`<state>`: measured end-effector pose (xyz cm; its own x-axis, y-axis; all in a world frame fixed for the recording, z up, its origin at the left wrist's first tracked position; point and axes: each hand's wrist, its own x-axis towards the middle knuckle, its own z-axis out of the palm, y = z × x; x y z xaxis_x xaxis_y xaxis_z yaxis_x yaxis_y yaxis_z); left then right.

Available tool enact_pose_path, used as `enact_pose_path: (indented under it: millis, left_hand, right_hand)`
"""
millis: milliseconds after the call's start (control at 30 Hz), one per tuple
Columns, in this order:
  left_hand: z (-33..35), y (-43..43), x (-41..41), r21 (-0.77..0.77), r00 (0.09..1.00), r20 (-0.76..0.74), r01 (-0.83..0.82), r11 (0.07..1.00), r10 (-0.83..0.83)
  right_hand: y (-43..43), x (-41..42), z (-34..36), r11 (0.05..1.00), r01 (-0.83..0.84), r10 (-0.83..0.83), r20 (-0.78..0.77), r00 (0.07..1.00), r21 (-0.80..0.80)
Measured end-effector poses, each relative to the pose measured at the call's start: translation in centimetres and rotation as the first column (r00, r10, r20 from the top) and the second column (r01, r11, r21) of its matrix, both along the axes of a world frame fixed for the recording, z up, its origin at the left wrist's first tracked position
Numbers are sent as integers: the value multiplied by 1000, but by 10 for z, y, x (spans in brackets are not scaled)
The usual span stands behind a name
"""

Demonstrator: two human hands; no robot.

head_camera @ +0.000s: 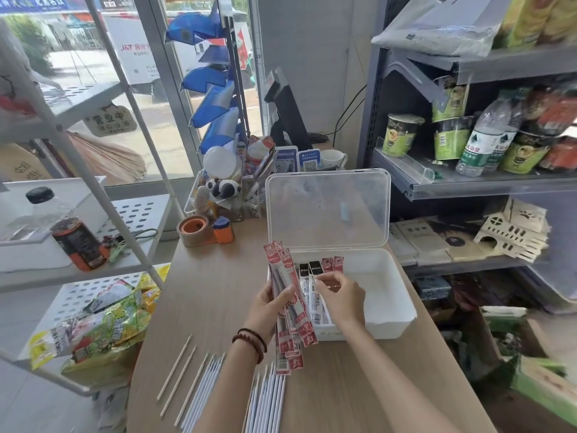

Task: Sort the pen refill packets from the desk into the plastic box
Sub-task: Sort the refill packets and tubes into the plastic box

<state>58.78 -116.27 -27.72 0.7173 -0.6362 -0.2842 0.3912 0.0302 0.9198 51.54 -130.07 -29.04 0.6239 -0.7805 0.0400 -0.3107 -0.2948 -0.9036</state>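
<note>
The left hand (269, 304) fingers clamp a fanned stack of red-labelled refill packets (288, 303) that could slip while the right hand (342, 295) pinches black-topped packets (312, 276) in the white plastic box (387, 304).

A wooden desk (215, 295) is carrying everything here. The white plastic box (387, 310) is sitting on its right side, its clear lid (327, 207) standing open at the far edge. An orange tape dispenser (204, 230) is resting farther back, left of the lid. Loose pale sticks (181, 368) and white refills (204, 392) are lying along the near edge, more white refills (268, 398) lying just to their right.
</note>
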Motion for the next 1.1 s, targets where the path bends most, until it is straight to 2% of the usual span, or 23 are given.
enact_pose_path:
  millis: [100, 200, 267, 333, 400, 467, 533, 800, 967, 1100]
  left_hand:
    - [0, -1, 0, 14, 1000, -6, -9, 1000, 9]
    - [-1, -3, 1, 42, 999, 36, -15, 999, 13]
    - [0, -6, 3, 68, 996, 92, -15, 998, 9]
    - [1, -10, 3, 103, 991, 132, -37, 994, 23]
    - [2, -14, 2, 134, 986, 159, -74, 988, 52]
    - [2, -20, 0, 138, 981, 176, -106, 985, 81]
    - [5, -28, -5, 131, 982, 166, -114, 985, 92]
    - [9, -50, -22, 82, 998, 40, -47, 996, 44]
    - [2, -52, -26, 157, 965, 262, -64, 985, 21]
    - [1, -55, -25, 168, 956, 291, -90, 982, 38]
  right_hand:
    - [-10, -5, -2, 999, 45, -46, -57, 997, -23]
    - [-13, -6, -5, 998, -63, 60, -212, 975, -8]
    - [-12, -6, -4, 994, -113, 111, -252, 961, 8]
    - [-12, -7, 1, 994, -107, 96, -217, 972, -39]
    - [-14, -11, 11, 992, -123, 121, -102, 987, -17]
    - [-16, -18, 26, 966, -247, 249, -24, 968, 77]
    - [-17, -22, 36, 932, -344, 347, -14, 938, 114]
    - [-41, -31, 28, 927, -320, 320, 33, 947, 197]
    - [-51, -36, 16, 879, -357, 351, 77, 933, 316]
    - [-51, -36, 8, 882, -321, 297, 123, 947, 345]
